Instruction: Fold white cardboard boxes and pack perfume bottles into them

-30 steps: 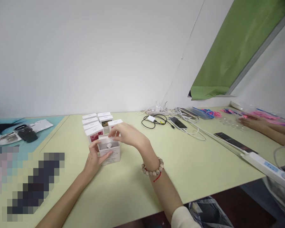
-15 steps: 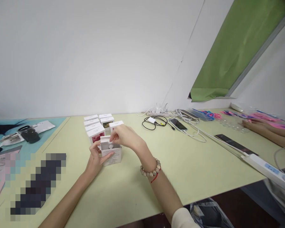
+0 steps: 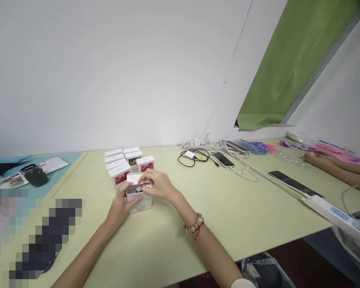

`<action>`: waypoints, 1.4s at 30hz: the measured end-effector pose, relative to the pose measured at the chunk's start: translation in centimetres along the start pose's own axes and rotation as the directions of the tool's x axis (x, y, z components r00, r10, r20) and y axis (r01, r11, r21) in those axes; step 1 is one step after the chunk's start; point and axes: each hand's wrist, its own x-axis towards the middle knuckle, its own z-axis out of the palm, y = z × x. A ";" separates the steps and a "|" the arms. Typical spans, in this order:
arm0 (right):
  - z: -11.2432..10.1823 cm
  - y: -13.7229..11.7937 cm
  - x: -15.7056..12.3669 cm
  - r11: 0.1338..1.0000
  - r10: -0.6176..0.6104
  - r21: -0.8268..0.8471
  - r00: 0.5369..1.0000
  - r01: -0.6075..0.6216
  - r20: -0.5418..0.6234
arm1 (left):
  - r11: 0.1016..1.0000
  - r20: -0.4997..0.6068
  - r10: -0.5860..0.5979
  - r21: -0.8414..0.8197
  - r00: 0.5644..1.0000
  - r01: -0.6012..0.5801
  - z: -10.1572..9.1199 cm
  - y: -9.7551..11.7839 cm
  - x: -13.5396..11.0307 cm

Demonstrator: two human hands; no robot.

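Note:
A small white cardboard box [image 3: 140,204] stands on the table with its top flap up. Inside it shows a round silvery piece [image 3: 139,188]. My left hand [image 3: 120,203] wraps round the box's left side, thumb along its front. At the top right edge, my right hand [image 3: 157,184] has its bent fingers on the box's rim and flap; a beaded bracelet is on that wrist. Just behind stand several closed white boxes [image 3: 120,176] in rows, some with red pictures, one with a dark picture.
Along the wall lie a black cable [image 3: 195,157], a phone [image 3: 223,159] and white cords. A power strip [image 3: 333,214] is at the right, near another person's arms [image 3: 333,162] and pink and blue items. A dark jar [image 3: 34,175] stands at the left.
My right hand has dropped from above the opening to the box's right rim, fingers now over its edge. My left hand keeps its hold. The view has shifted slightly.

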 end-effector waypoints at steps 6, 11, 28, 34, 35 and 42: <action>1.1 1.2 -0.6 0.990 -0.098 0.083 0.977 0.116 -0.189 | 1.000 0.021 -0.002 -0.003 1.000 0.002 0.2 0.3 0.1; 2.7 2.0 -0.6 0.953 -0.041 0.266 0.932 0.144 -0.359 | 0.996 0.061 -0.072 -0.043 0.996 0.075 0.4 0.6 -0.1; 4.7 1.6 -2.9 0.926 0.147 0.371 0.842 0.067 -0.519 | 0.997 0.050 0.069 0.039 0.996 -0.071 0.0 1.0 0.0; 4.4 2.0 -3.1 0.938 0.165 0.346 0.854 0.018 -0.494 | 0.996 0.105 0.028 0.083 0.994 -0.037 -0.3 1.7 -0.1; 4.2 2.3 -3.3 0.939 0.168 0.342 0.854 0.013 -0.492 | 0.997 0.114 0.012 0.070 0.993 -0.020 -0.3 1.8 -0.2; 3.4 4.1 -4.8 0.979 0.036 0.200 0.928 0.042 -0.372 | 0.997 0.044 -0.005 0.083 0.999 0.001 0.3 2.4 -0.8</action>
